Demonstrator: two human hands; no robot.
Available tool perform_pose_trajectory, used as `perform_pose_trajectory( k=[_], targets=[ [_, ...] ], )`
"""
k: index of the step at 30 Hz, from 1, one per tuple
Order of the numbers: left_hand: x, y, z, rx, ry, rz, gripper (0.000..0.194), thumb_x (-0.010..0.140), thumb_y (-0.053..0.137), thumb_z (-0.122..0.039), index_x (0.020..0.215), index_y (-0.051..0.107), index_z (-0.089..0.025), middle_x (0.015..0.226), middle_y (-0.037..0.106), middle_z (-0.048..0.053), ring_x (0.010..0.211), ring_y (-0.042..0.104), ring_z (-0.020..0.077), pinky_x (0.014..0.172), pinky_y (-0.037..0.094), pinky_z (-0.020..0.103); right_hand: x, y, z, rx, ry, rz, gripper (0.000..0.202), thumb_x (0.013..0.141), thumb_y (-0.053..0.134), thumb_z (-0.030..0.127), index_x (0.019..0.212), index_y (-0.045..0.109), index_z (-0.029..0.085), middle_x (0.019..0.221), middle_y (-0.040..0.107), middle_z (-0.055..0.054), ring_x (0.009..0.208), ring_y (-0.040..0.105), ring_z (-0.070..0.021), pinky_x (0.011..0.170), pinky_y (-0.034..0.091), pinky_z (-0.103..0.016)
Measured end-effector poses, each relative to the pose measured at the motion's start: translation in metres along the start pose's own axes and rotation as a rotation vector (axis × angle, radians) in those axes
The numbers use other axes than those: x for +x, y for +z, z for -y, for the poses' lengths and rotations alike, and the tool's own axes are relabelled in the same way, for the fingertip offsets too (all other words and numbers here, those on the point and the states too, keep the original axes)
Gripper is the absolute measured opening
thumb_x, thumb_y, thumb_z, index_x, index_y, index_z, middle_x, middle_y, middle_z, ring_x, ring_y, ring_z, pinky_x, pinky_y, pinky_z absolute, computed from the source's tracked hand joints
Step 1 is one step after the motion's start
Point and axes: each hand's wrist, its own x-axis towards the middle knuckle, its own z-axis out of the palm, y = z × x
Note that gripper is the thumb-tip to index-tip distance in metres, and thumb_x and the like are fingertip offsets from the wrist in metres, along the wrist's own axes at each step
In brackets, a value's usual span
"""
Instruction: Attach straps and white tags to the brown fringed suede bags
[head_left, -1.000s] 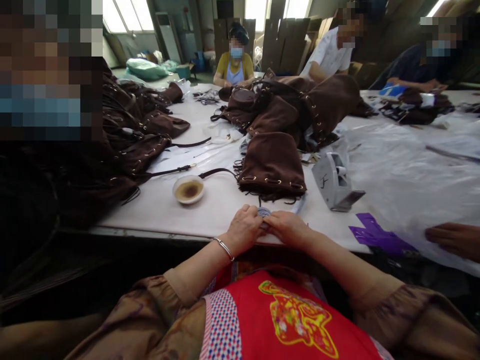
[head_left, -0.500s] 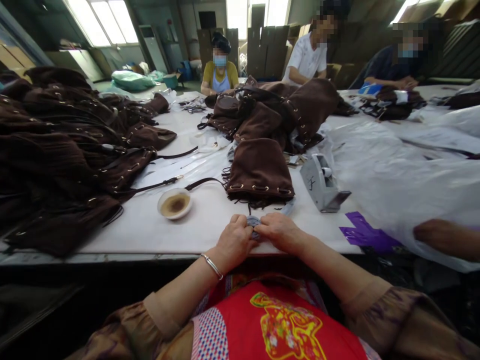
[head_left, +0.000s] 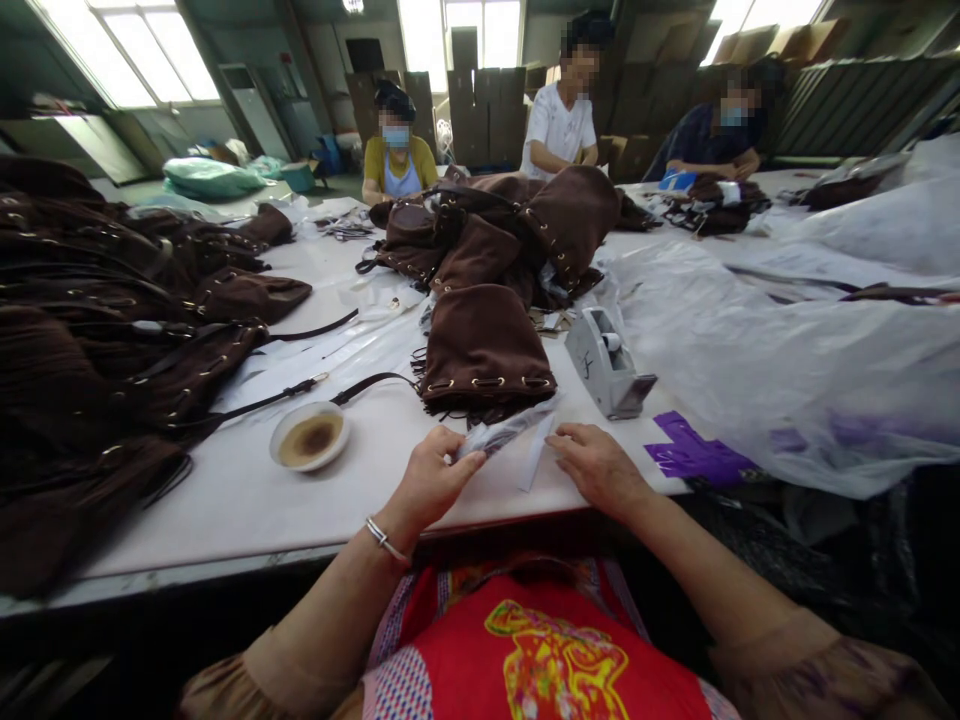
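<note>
Brown bag: this bag (head_left: 487,340) is lying on the counter (head_left: 210,505), eyelets facing the person.
Left hand: this hand (head_left: 431,475) is pinching the plastic packet (head_left: 499,435) between thumb and fingers, just before the brown bag.
Right hand: this hand (head_left: 604,470) is hovering near the white strip (head_left: 535,455), its fingers loosely curling and a little apart; whether they are touching it, I cannot tell.
Bowl: this one (head_left: 310,437) is standing left of the brown bag, holding brownish liquid.
Tape dispenser: it (head_left: 611,365) is standing right of the brown bag.
</note>
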Motion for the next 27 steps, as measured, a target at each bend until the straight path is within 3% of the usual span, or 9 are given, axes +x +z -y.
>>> perform_pose_trajectory(
  k=[4,7,10,12,14,18,21,24,27],
  targets=[
    [-0.001,0.006,-0.013,-0.517,-0.276,0.111,0.035,0.067,0.078,-0.046,0.070,0.063,-0.014,0.073,0.057,0.002,0.072,0.055,0.0151,0.072,0.051,0.032,0.028,-0.005,0.000,-0.056,-0.231,0.189,0.029,0.092,0.057,0.026,0.119,0.064,0.029,0.126,0.061,-0.007,0.111,0.052,-0.0246,0.091,0.037,-0.038],
    [-0.001,0.005,-0.015,-0.816,-0.449,0.155,0.039,0.063,0.081,-0.046,0.075,0.065,-0.012,0.074,0.060,0.004,0.068,0.055,0.0141,0.068,0.052,0.033,0.029,-0.004,0.008,-0.125,-0.276,0.216,0.017,0.092,0.056,0.024,0.103,0.068,0.023,0.105,0.066,-0.008,0.096,0.054,-0.0220,0.083,0.034,-0.035],
    [0.000,0.002,-0.014,-0.935,-0.521,0.152,0.042,0.062,0.082,-0.045,0.082,0.067,-0.011,0.079,0.063,0.007,0.070,0.056,0.0154,0.066,0.052,0.032,0.018,0.001,0.019,-0.221,-0.261,0.171,0.013,0.088,0.054,0.013,0.084,0.065,0.016,0.085,0.063,-0.009,0.080,0.052,-0.0212,0.076,0.032,-0.035],
    [-0.001,0.001,-0.012,-0.891,-0.513,0.166,0.041,0.065,0.079,-0.047,0.082,0.067,-0.012,0.078,0.061,0.007,0.069,0.056,0.0158,0.067,0.051,0.033,0.012,0.005,0.026,-0.256,-0.227,0.126,0.013,0.086,0.053,0.010,0.079,0.063,0.016,0.080,0.061,-0.009,0.075,0.049,-0.0213,0.073,0.031,-0.036],
    [-0.003,0.002,-0.010,-0.666,-0.381,0.143,0.036,0.071,0.074,-0.047,0.076,0.065,-0.013,0.075,0.058,0.006,0.070,0.054,0.0163,0.070,0.051,0.036,0.008,0.008,0.031,-0.251,-0.191,0.080,0.013,0.085,0.053,0.010,0.077,0.062,0.016,0.077,0.060,-0.008,0.074,0.049,-0.0215,0.072,0.031,-0.036],
    [-0.011,0.003,-0.009,0.012,0.233,0.038,0.018,0.078,0.069,-0.033,0.073,0.065,-0.015,0.090,0.057,0.010,0.093,0.053,0.0240,0.089,0.045,0.043,-0.001,0.002,0.031,-0.178,-0.124,0.003,0.015,0.085,0.051,0.010,0.075,0.060,0.017,0.076,0.059,-0.008,0.076,0.051,-0.0219,0.073,0.035,-0.035],
    [-0.016,0.005,-0.008,0.209,0.452,0.046,0.009,0.081,0.064,-0.024,0.077,0.066,-0.017,0.094,0.056,0.011,0.102,0.049,0.0264,0.094,0.043,0.045,-0.016,-0.010,0.030,-0.048,-0.054,-0.112,0.016,0.083,0.047,0.009,0.083,0.062,0.016,0.084,0.062,-0.010,0.081,0.055,-0.0227,0.076,0.040,-0.035],
    [-0.017,0.011,-0.007,0.122,0.337,0.024,0.012,0.080,0.066,-0.026,0.073,0.065,-0.016,0.090,0.055,0.010,0.094,0.052,0.0239,0.089,0.046,0.042,-0.027,-0.020,0.036,0.096,0.039,-0.196,0.016,0.082,0.047,0.012,0.085,0.062,0.017,0.083,0.063,-0.009,0.080,0.056,-0.0225,0.076,0.043,-0.035],
    [-0.015,0.016,-0.008,-0.268,-0.047,0.103,0.022,0.077,0.070,-0.035,0.070,0.064,-0.015,0.078,0.055,0.005,0.075,0.053,0.0172,0.077,0.050,0.036,-0.028,-0.028,0.049,0.259,0.138,-0.197,0.014,0.085,0.050,0.020,0.076,0.060,0.019,0.076,0.063,-0.007,0.075,0.057,-0.0214,0.075,0.044,-0.036]
  ],
)
